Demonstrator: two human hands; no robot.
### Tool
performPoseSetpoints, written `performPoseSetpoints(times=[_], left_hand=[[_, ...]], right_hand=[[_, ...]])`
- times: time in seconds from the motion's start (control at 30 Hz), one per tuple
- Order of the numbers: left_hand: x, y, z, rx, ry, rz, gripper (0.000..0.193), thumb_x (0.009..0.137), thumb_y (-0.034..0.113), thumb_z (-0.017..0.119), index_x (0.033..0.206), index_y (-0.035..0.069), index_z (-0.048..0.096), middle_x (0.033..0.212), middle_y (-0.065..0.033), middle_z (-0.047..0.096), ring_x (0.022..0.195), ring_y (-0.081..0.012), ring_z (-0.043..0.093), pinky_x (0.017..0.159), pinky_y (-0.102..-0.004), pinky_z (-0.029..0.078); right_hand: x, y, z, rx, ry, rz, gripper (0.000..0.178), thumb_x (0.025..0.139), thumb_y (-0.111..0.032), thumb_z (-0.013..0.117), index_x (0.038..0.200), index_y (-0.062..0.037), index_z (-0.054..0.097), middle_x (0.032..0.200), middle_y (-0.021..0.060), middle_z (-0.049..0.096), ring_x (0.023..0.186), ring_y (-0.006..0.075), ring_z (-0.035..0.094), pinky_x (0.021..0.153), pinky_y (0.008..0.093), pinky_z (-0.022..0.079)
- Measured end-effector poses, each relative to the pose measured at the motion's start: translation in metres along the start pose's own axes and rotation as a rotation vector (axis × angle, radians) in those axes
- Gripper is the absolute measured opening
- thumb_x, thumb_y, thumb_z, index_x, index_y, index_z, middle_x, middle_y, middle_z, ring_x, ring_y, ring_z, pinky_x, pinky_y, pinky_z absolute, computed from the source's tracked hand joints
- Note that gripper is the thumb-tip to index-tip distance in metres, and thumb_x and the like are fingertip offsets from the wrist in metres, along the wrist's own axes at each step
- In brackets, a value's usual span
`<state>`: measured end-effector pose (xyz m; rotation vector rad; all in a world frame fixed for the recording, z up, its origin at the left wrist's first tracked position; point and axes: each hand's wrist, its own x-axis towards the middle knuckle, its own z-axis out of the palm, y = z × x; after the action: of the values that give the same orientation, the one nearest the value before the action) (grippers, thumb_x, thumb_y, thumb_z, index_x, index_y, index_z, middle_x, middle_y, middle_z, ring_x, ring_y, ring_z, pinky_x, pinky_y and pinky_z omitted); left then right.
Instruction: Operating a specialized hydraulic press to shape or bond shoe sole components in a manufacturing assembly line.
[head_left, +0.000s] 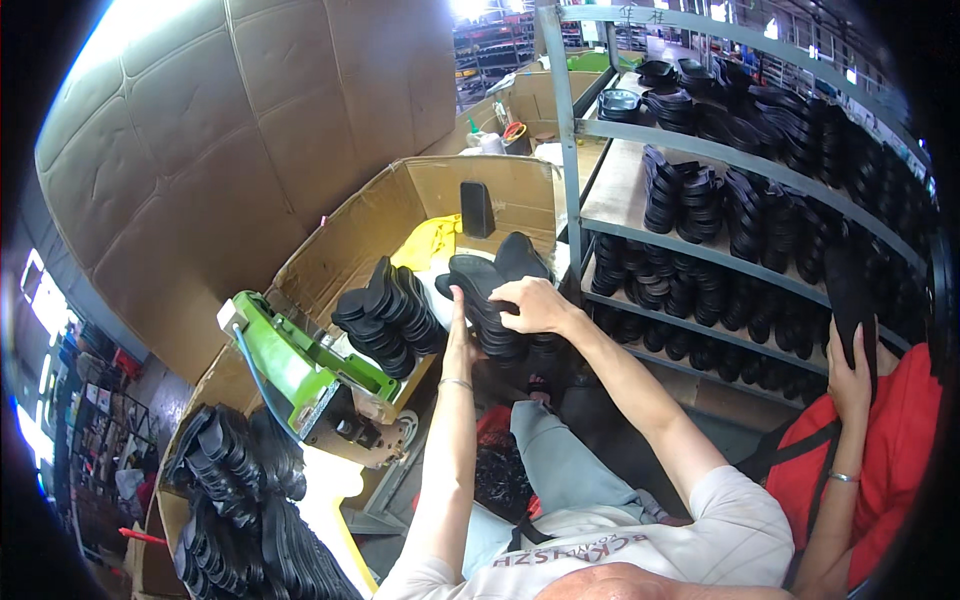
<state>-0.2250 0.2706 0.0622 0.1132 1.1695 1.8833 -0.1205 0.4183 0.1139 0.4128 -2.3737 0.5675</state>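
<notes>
A stack of black shoe soles (478, 275) stands upright in front of me, between my two hands. My left hand (459, 335) presses against the stack's left side, its thumb up along the edge and its other fingers mostly hidden. My right hand (538, 304) curls over the right side near the top, fingers bent onto the soles. Just behind it rises another stack of black soles (520, 255). More stacked soles (385, 315) stand to the left of my left hand, next to a green machine (300, 355).
A cardboard enclosure (370, 215) with a yellow cloth (430, 243) surrounds the work spot. At right, a metal rack (625, 210) carries many soles. Close by on the right, a person in red (905, 450) holds a black sole (850, 290). Soles (235, 480) are heaped at lower left.
</notes>
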Motion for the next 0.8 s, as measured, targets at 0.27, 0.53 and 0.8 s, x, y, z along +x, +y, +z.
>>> performPoseSetpoints(times=[0.27,0.53,0.8], left_hand=[[0.043,0.004,-0.008,0.363,0.248,-0.092,0.105,0.062,0.075,0.061,0.143,0.015,0.029,0.141,-0.0165,0.039,0.127,-0.0447,0.036,0.092,-0.0766,0.016],[0.034,-0.014,-0.016,0.048,0.042,0.299,0.081,0.078,0.062,0.058,0.136,0.010,0.036,0.130,-0.0154,0.050,0.113,-0.0296,0.055,0.091,-0.0476,0.048],[0.029,-0.054,-0.026,-0.003,-0.003,0.427,0.080,0.083,0.061,0.054,0.138,0.009,0.032,0.130,-0.0134,0.050,0.116,-0.0289,0.052,0.097,-0.0457,0.044]], right_hand=[[0.002,0.130,-0.010,0.641,0.472,1.113,0.039,0.077,-0.034,0.069,0.102,-0.0048,0.066,0.087,0.0108,0.068,0.076,0.0159,0.063,0.068,0.0289,0.050],[-0.018,0.095,0.041,1.328,0.235,1.187,0.058,0.080,-0.043,0.062,0.122,-0.0046,0.054,0.114,0.0106,0.062,0.095,0.0227,0.062,0.084,0.0386,0.050],[-0.052,0.061,0.032,1.031,0.347,1.300,0.112,0.064,-0.064,0.069,0.145,-0.0069,0.017,0.146,0.0182,0.026,0.133,0.0312,0.027,0.107,0.0472,0.025]])
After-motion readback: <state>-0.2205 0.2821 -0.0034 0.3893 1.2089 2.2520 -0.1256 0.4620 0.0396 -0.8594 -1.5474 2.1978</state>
